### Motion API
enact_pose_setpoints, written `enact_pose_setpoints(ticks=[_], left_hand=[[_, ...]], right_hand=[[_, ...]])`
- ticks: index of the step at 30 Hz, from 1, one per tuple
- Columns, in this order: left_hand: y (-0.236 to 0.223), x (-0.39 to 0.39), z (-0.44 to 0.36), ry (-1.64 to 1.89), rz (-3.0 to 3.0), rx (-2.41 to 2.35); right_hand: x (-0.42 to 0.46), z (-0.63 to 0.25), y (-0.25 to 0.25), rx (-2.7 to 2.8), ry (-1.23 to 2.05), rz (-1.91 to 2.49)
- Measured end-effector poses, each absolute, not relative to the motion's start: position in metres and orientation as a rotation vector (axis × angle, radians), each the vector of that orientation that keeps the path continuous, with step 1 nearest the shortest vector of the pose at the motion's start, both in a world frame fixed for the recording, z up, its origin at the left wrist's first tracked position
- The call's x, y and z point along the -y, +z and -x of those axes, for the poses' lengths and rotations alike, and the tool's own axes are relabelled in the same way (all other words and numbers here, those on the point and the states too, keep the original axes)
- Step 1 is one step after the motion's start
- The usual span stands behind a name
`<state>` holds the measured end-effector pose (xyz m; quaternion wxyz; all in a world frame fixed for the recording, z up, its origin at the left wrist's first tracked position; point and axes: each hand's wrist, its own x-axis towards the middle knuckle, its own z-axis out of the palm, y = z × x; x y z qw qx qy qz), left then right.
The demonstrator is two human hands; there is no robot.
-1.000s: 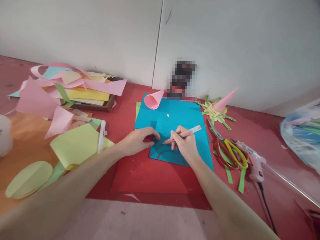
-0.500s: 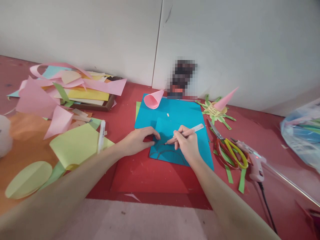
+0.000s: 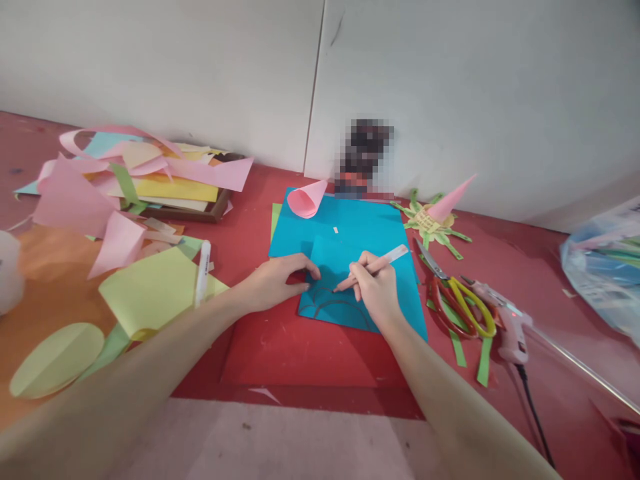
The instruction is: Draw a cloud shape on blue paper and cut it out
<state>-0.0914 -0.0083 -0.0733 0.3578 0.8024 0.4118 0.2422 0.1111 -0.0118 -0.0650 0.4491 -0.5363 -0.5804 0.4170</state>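
Note:
My right hand point(image 3: 376, 287) grips a pale pink pen point(image 3: 396, 255), its tip touching a small piece of blue paper point(image 3: 345, 317). Dark curved lines run across the lower part of that piece. It lies over a larger blue sheet point(image 3: 367, 217), and both are partly covered by my hands. At the small piece's left edge rests my left hand point(image 3: 277, 283), thumb and fingers apart, holding nothing. A pink paper cone point(image 3: 313, 199) lies on its side at the back of the large sheet.
Scissors point(image 3: 455, 303), a hot glue gun point(image 3: 507, 320) and a paper flower with a pink cone point(image 3: 433, 220) are at the right. Paper scraps point(image 3: 75, 200), a tray point(image 3: 213, 212) and a white marker point(image 3: 203, 273) occupy the left. A plastic bag point(image 3: 600, 267) sits far right.
The pen tip has shifted slightly right with my right hand, and the dark curved line has grown longer behind it. My left hand has stayed in place.

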Motion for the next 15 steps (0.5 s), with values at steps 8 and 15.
enact_pose_setpoints(ticks=[8,15], left_hand=[[-0.0735,0.0086,0.092,0.622,-2.06,-1.06],[-0.0745,0.008,0.0925,0.636,-2.065,-1.05]], right_hand=[[0.0119,-0.1113,-0.0649,1.434,1.047,1.317],[0.0115,-0.1107,-0.0636,1.402,1.056,1.293]])
